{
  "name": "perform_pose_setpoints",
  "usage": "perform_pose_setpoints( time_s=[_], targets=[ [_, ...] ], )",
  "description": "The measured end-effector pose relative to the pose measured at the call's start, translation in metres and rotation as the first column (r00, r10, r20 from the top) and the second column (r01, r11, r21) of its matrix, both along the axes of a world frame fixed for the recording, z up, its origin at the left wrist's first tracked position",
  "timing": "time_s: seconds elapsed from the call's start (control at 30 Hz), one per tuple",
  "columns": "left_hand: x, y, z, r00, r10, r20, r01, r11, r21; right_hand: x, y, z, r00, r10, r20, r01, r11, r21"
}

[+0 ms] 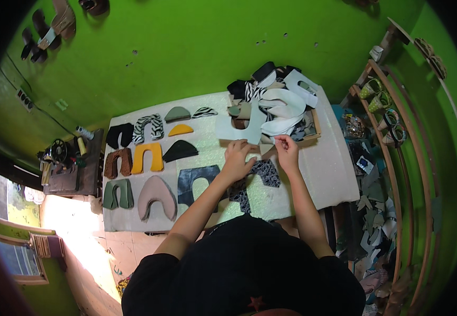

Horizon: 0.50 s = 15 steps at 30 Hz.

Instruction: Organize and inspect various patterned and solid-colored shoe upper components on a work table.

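Note:
My left hand (238, 159) rests by the lower edge of a white U-shaped cut piece (231, 129), fingertips touching it and thumb held apart. My right hand (287, 151) is just to its right, thumb and fingers pinched together at the near edge of a shallow box (310, 140). Whatever is in that pinch, if anything, is too small to make out. White curved pieces (284, 102), zebra-print pieces (254, 90) and dark scraps are heaped in the box. Below my left hand lies a grey-and-black patterned U-shaped piece (239, 197), partly covered by my arm.
Sorted stacks cover the table's left: yellow (148, 158), brown (118, 162), green (118, 194), pink (156, 197) and dark blue pieces (189, 181). A sewing machine (60, 152) stands at left. At right are a wooden rack (384, 142) with sandals and a pile of scraps (373, 210).

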<state>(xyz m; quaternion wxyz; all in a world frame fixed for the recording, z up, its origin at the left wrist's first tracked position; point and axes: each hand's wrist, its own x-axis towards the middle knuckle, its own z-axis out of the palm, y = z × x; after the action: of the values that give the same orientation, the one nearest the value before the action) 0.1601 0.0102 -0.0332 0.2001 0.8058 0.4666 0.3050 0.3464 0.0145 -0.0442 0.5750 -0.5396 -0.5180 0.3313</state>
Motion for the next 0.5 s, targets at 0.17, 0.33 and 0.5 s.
perform_pose_setpoints(
  time_s=[0.17, 0.33, 0.5],
  targets=[
    [0.054, 0.035, 0.013, 0.996, -0.075, -0.048, 0.078, 0.995, 0.063, 0.049, 0.025, -0.009, 0.981, -0.187, -0.039, 0.189, 0.981, 0.032],
    [0.100, 0.070, 0.014, 0.984, -0.139, -0.116, 0.159, 0.969, 0.190, 0.084, 0.054, -0.001, 0.931, -0.135, -0.339, 0.059, 0.972, -0.227],
    [0.142, 0.110, 0.008, 0.982, -0.133, -0.136, 0.163, 0.956, 0.244, 0.101, 0.075, -0.005, 0.868, -0.158, -0.471, 0.005, 0.951, -0.310]
  ],
)
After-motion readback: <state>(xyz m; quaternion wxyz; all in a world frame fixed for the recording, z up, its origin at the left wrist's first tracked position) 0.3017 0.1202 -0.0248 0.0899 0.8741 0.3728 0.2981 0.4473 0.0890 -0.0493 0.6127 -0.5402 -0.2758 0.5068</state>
